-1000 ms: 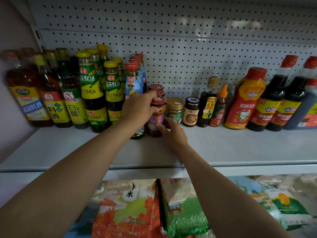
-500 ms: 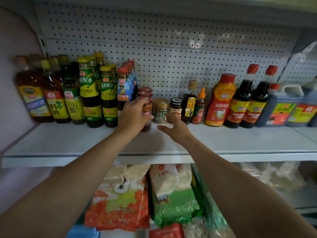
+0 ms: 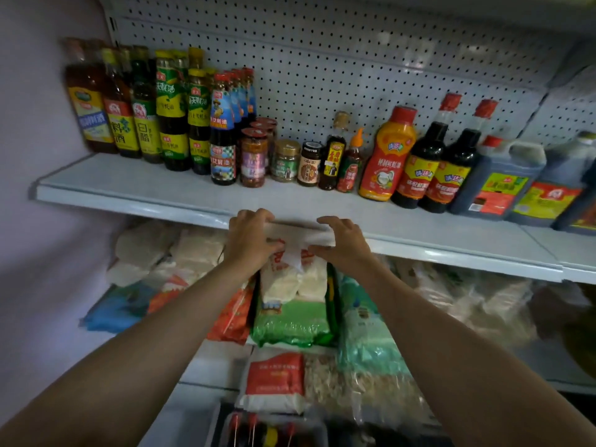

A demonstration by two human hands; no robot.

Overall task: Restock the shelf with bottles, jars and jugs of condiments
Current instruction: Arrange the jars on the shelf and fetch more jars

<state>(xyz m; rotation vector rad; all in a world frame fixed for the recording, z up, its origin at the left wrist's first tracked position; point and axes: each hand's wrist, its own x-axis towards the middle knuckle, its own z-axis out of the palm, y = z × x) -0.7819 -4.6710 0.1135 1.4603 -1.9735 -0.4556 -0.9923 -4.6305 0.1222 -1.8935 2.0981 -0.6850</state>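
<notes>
The white shelf (image 3: 135, 188) carries a row of condiments against the pegboard. A red-lidded chilli jar (image 3: 253, 158) stands at the front of its jar row, beside a blue-labelled oyster sauce bottle (image 3: 223, 140) and a gold-lidded jar (image 3: 285, 160). My left hand (image 3: 249, 241) and my right hand (image 3: 342, 242) hover just in front of the shelf's front edge, well below the jars. Their fingers hang loosely curled and hold nothing. Between them shows the top of a white rice bag (image 3: 295, 279) from the lower shelf.
Tall oil and vinegar bottles (image 3: 142, 108) fill the shelf's left end; an orange squeeze bottle (image 3: 388, 153), dark soy bottles (image 3: 425, 162) and jugs (image 3: 503, 182) the right. Bags of grain (image 3: 290, 324) crowd the shelf below. A crate with bottle caps (image 3: 264, 430) sits at the bottom.
My left hand has let go of the chilli jar, which now stands alone. Both hands have pulled back and down past the shelf edge, and the view has tilted down.
</notes>
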